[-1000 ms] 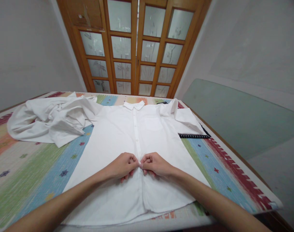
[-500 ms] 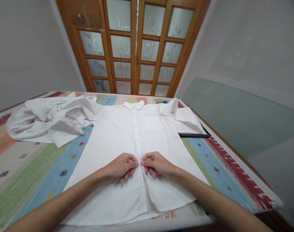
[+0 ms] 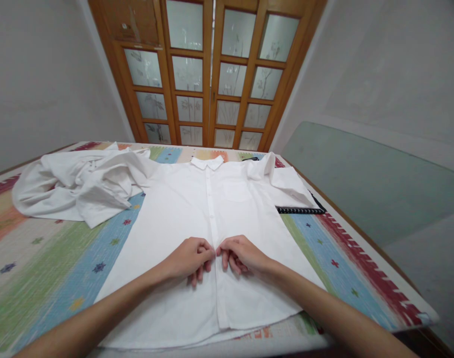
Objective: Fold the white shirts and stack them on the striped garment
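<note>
Lower front edges of the white shirt [image 3: 167,214] are now lying together below the hands, while half a second ago they were standing apart at six o'clock. Also the spare fingers of the right hand [image 3: 242,252] are hanging looser than before. Its fingertips are touching the front strip from three o'clock; whether they are gripping it, I cannot tell. From nine o'clock, the left hand [image 3: 191,256] is pinching the strip's edge between thumb and forefinger.

The shirt is lying flat in the middle of the striped desk [image 3: 60,278], its collar [image 3: 207,163] pointing to twelve o'clock. At ten o'clock from the hands, crumpled white cloth [image 3: 73,191] is touching the shirt's shoulder. At two o'clock, a black thing with white marks [image 3: 300,211] is showing from under the sleeve [image 3: 288,186]. Wooden doors [image 3: 208,74] are standing beyond, at twelve o'clock.
</note>
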The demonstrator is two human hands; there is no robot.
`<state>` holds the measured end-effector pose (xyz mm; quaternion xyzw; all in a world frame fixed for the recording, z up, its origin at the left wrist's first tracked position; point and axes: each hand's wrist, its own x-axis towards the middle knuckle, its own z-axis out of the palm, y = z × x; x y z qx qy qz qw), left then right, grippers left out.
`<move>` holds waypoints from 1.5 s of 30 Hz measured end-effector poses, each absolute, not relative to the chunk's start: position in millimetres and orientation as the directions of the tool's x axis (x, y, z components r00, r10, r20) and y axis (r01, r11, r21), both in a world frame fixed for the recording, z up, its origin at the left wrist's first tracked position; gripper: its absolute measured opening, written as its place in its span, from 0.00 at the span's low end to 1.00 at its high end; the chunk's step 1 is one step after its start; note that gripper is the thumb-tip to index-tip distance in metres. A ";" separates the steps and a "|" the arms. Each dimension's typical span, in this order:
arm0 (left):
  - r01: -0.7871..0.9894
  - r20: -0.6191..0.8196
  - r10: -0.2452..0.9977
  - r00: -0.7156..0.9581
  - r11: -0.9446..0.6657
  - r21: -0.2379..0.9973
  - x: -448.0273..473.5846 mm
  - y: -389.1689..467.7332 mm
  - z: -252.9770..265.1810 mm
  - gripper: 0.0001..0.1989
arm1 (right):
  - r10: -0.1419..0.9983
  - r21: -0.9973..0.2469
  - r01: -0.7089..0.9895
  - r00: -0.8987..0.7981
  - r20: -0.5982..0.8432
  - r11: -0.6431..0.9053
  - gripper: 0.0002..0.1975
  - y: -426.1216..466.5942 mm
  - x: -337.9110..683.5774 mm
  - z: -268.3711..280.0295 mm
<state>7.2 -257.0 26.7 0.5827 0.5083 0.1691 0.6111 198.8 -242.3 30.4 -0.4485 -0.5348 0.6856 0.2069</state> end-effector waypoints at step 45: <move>0.146 -0.438 0.760 0.480 0.423 0.894 11.8 -258.2 20.7 0.16 | 0.849 -0.938 0.249 -0.414 -0.329 -0.242 0.16 -259.1 190.9 20.7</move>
